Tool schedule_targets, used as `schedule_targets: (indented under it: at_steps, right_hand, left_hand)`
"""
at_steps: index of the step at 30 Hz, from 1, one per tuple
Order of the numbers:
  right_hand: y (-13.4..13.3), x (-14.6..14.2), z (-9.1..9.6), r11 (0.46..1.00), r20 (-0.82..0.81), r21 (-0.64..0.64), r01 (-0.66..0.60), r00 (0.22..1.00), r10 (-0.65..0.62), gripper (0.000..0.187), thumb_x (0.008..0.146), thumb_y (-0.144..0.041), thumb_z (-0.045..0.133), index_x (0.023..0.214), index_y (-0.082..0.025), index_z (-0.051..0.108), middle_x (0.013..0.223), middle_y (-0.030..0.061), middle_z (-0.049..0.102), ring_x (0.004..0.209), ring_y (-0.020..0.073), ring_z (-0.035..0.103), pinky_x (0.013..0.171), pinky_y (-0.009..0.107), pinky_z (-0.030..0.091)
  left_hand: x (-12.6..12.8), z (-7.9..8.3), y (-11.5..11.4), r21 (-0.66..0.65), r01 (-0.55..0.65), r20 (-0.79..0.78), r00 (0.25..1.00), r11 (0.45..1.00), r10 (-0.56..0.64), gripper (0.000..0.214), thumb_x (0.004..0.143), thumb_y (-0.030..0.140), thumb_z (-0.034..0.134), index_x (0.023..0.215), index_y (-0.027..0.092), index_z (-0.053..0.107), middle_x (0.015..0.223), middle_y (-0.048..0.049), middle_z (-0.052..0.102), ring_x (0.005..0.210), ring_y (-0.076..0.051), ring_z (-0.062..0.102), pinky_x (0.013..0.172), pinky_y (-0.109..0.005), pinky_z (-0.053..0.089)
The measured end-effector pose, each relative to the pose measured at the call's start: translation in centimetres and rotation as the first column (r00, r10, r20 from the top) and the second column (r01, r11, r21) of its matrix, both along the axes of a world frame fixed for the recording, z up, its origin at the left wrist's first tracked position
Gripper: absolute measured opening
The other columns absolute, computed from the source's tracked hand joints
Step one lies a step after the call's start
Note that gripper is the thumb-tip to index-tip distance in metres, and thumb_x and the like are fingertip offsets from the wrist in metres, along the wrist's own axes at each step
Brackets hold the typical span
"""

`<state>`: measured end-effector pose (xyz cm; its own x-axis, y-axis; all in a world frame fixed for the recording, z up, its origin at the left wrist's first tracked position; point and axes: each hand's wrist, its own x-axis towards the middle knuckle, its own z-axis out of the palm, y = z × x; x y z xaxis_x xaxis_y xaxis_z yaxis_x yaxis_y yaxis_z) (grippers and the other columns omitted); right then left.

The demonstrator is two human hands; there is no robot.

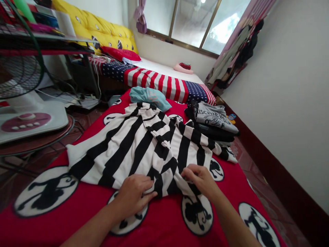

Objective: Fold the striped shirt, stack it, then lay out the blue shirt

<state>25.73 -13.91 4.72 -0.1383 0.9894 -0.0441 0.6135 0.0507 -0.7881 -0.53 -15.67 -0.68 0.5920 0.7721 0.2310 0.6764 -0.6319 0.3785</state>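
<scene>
A black-and-white striped long-sleeved shirt lies spread and wrinkled on a red blanket with dark monkey figures in pale ovals. My left hand is closed on the shirt's near edge, thumb low and fingers curled over the cloth. To its right, my right hand pinches a striped fold between thumb and fingers. One sleeve stretches off to the right, towards a stack of folded clothes. Another piece of striped cloth lies bunched across the middle of the shirt.
Beyond the shirt lies a crumpled light-blue garment. The folded clothes stack sits at the right edge, a grey printed top uppermost. A fan stands on a round stool at left. Farther back is a bed with a flag-patterned cover.
</scene>
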Motion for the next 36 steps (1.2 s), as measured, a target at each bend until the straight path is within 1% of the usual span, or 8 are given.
schedule_targets:
  at_steps: [9,18,20,24,27,30,33,36]
  right_hand:
    - [15.6,-7.1,-1.2,0.958,-0.136,0.064,0.279,0.954,-0.269,0.075,0.065,-0.039,0.076,0.13,-0.013,0.048,0.129,0.0182,0.057,0.114,0.0279,0.058,0.092,0.04,0.048]
    - [14.3,-10.3,0.4,0.936,-0.247,0.197,0.293,0.938,-0.242,0.042,0.07,-0.021,0.06,0.111,-0.014,0.062,0.104,0.0061,0.069,0.098,0.022,0.064,0.089,0.033,0.05]
    - [11.9,-7.9,2.9,0.811,-0.387,0.366,0.457,0.867,-0.314,0.043,0.076,-0.025,0.053,0.117,-0.011,0.058,0.111,0.0091,0.066,0.099,0.021,0.062,0.09,0.034,0.049]
    - [4.9,-1.1,7.0,0.159,-0.628,0.643,0.749,0.634,-0.452,0.041,0.075,-0.03,0.063,0.111,-0.012,0.056,0.114,0.014,0.062,0.104,0.0279,0.061,0.095,0.046,0.048]
    - [-0.4,3.9,6.0,-0.057,-0.633,0.687,0.724,0.558,-0.536,0.039,0.073,-0.032,0.07,0.109,-0.026,0.057,0.12,0.0092,0.062,0.115,0.0352,0.058,0.098,0.052,0.048]
    - [-3.6,8.1,2.1,0.032,-0.549,0.588,0.808,0.427,-0.719,0.049,0.066,-0.036,0.077,0.109,-0.023,0.059,0.114,0.0121,0.064,0.107,0.0374,0.061,0.093,0.054,0.049]
    - [-4.9,10.5,-1.2,0.36,-0.217,0.41,0.838,0.473,-0.854,0.055,0.063,-0.045,0.074,0.107,-0.014,0.061,0.108,0.0146,0.062,0.095,0.0339,0.063,0.082,0.051,0.053]
    - [-6.2,9.4,-2.2,0.388,-0.117,0.521,0.76,0.513,-0.85,0.046,0.074,-0.047,0.066,0.107,-0.016,0.061,0.114,0.0136,0.058,0.095,0.0274,0.061,0.078,0.04,0.051]
  left_hand:
    - [0.4,-0.4,0.0,0.084,0.01,0.021,1.0,0.996,-0.012,0.022,0.087,0.031,0.058,0.068,0.02,0.054,0.068,-0.0005,0.059,0.069,-0.017,0.058,0.063,-0.03,0.034]
    - [0.2,-0.6,0.0,0.124,0.025,0.016,1.0,0.992,-0.027,0.026,0.087,0.034,0.058,0.065,0.02,0.056,0.066,-0.0015,0.058,0.067,-0.018,0.058,0.06,-0.031,0.035]
    - [0.2,-0.5,-0.1,0.097,0.015,0.058,0.998,0.995,-0.021,0.019,0.087,0.032,0.058,0.072,0.02,0.061,0.07,-0.0022,0.061,0.071,-0.019,0.06,0.063,-0.031,0.039]
    - [0.0,0.0,0.0,0.017,-0.032,0.269,0.963,0.999,0.027,0.024,0.086,0.023,0.06,0.11,0.021,0.063,0.095,-0.005,0.068,0.089,-0.021,0.062,0.079,-0.034,0.046]
    - [-0.5,0.3,0.2,0.017,-0.079,0.326,0.943,0.997,0.069,0.034,0.085,0.015,0.057,0.118,0.023,0.061,0.106,-0.0057,0.066,0.1,-0.022,0.06,0.09,-0.037,0.046]
    - [-2.1,0.1,0.5,0.06,-0.118,0.267,0.959,0.991,0.098,0.049,0.077,0.004,0.051,0.121,0.024,0.06,0.113,-0.0054,0.064,0.106,-0.022,0.057,0.094,-0.038,0.044]
    - [-5.0,-0.4,0.8,0.104,-0.187,0.197,0.967,0.977,0.165,0.059,0.071,0.002,0.047,0.124,0.025,0.058,0.12,-0.0055,0.062,0.112,-0.024,0.055,0.097,-0.04,0.043]
    - [-8.9,-0.7,1.1,0.165,-0.261,0.117,0.963,0.951,0.244,0.062,0.068,0.003,0.046,0.124,0.026,0.058,0.122,-0.0055,0.062,0.113,-0.025,0.056,0.097,-0.041,0.044]
